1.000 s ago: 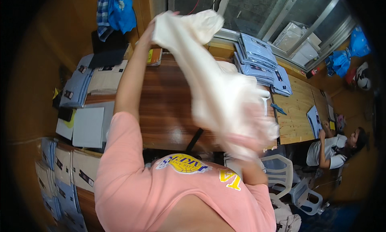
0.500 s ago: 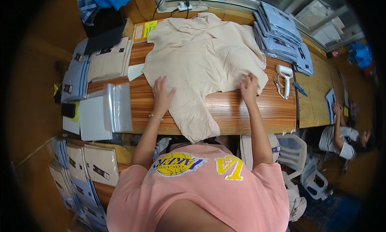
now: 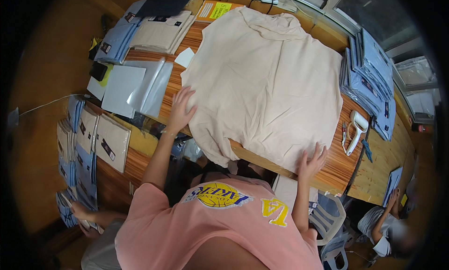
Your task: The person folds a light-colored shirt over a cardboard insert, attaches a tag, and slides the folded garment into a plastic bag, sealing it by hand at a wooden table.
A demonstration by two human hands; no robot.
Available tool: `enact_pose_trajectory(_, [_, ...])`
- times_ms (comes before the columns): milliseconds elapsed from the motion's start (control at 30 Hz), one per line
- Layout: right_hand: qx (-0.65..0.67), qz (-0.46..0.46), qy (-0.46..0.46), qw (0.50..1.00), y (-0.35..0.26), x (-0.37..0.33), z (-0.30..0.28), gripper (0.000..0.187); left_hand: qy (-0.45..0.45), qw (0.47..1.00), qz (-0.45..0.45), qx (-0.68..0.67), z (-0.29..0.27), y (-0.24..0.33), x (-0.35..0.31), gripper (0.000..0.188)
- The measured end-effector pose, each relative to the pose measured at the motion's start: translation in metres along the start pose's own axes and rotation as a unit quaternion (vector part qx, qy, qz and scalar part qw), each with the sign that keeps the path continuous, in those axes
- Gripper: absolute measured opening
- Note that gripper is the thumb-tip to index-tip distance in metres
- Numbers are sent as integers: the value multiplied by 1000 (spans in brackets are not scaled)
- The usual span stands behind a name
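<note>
A cream shirt [image 3: 266, 87] lies spread over the table, its collar at the far end and its body fairly flat with light creases. At the near left, part of it hangs over the table's front edge. My left hand [image 3: 181, 110] rests along the shirt's left edge, fingers spread. On the near right corner of the cloth lies my right hand [image 3: 311, 163], its fingers apart too. Neither hand grips anything.
Folded, bagged cream shirts [image 3: 161, 33] and blue shirts [image 3: 119, 43] stand at the far left. Clear plastic bags [image 3: 156, 90] and white card [image 3: 122, 90] lie nearer. At right are bagged blue shirts [image 3: 367, 83], a lint roller [image 3: 358, 129] and snips [image 3: 345, 135]. Other people sit right and lower left.
The shirt has been spread wider and flatter, and its lower part drawn out toward me on the right. My view has turned. Another person's hands now show at the lower left.
</note>
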State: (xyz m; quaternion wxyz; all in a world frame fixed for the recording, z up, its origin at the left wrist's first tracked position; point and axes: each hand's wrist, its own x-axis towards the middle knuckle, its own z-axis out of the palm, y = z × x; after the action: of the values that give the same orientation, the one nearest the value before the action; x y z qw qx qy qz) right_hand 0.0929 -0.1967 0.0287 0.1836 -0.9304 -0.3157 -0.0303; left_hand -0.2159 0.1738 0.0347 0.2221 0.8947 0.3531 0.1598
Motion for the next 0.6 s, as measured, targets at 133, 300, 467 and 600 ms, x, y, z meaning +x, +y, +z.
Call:
enact_pose_trajectory(133, [-62, -6, -48, 997, 12, 38, 21, 54, 27, 998, 22, 58, 46, 15, 47, 49])
enact_pose_trajectory(300, [-74, -18, -92, 993, 42, -11, 9, 63, -24, 992, 2, 126, 27, 11, 0, 47])
enact_pose_trajectory(467, [9, 30, -48, 998, 34, -24, -19, 74, -30, 995, 31, 91, 4, 4, -20, 35])
enact_pose_trajectory(600, [18, -45, 5, 999, 7, 42, -24, 59, 124, 992, 17, -12, 9, -18, 68, 26])
